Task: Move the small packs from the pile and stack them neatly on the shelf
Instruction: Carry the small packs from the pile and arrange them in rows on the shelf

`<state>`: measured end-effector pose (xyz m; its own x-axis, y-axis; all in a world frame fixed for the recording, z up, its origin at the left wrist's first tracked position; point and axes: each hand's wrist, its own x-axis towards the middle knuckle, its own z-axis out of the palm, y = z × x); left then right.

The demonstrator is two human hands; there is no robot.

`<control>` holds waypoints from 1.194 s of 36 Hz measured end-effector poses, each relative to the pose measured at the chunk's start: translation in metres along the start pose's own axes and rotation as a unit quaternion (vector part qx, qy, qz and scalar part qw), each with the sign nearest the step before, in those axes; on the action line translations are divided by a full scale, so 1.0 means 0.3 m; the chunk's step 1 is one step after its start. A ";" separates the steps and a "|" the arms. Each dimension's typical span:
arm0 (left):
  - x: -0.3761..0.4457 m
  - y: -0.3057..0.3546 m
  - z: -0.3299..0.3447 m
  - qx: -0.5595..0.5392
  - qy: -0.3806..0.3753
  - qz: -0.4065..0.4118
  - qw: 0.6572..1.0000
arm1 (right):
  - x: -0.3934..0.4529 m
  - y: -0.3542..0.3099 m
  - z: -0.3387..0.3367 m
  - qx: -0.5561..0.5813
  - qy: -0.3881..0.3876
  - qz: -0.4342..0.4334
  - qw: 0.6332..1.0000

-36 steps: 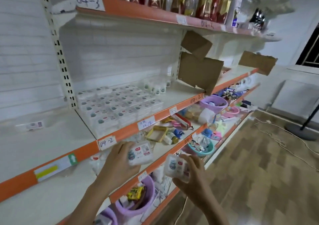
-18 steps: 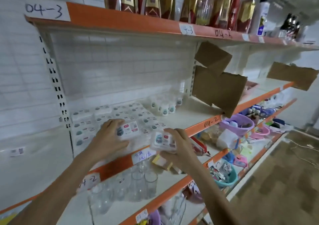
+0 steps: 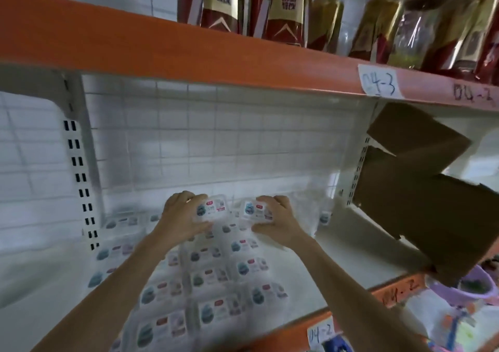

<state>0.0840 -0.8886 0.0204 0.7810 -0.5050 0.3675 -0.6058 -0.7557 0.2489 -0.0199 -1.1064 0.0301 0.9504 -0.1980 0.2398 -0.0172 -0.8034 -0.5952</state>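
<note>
Over the back of the white shelf (image 3: 310,276), above rows of stacked packs (image 3: 216,276), the left hand (image 3: 181,219) grips one small pack (image 3: 212,210) and the right hand (image 3: 278,223) grips another pack (image 3: 256,211), apparently just touching the stack.

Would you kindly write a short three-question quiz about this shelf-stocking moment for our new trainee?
1. True or false: the left hand and the right hand each hold a small pack.
2. What hangs at the shelf's right side? A) brown cardboard B) a towel C) a basket
3. Fill in: the handwritten label on the orange upper shelf edge reads 04-__.

Key: 1 true, the left pack and the right pack are above the stacked packs; 2 A; 3 "3".
</note>
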 end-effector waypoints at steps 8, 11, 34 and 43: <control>0.119 -0.049 0.074 0.137 -0.075 -0.031 0.987 | 0.217 0.074 0.055 0.027 -0.051 0.007 0.998; 0.110 -0.061 0.096 0.159 -0.090 -0.050 0.982 | 0.270 0.097 0.070 0.017 -0.070 0.001 0.997; 0.047 -0.059 0.120 0.096 -0.041 -0.136 0.985 | 0.303 0.150 0.186 0.186 -0.135 0.013 0.973; 0.050 -0.050 0.125 0.081 -0.031 -0.136 0.987 | 0.299 0.138 0.190 0.177 -0.144 0.020 0.973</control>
<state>0.1104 -0.9006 -0.0115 0.9220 -0.2956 0.2500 -0.3447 -0.9209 0.1821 0.0823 -1.1254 -0.0169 0.9997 -0.0191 0.0169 0.0038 -0.5435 -0.8394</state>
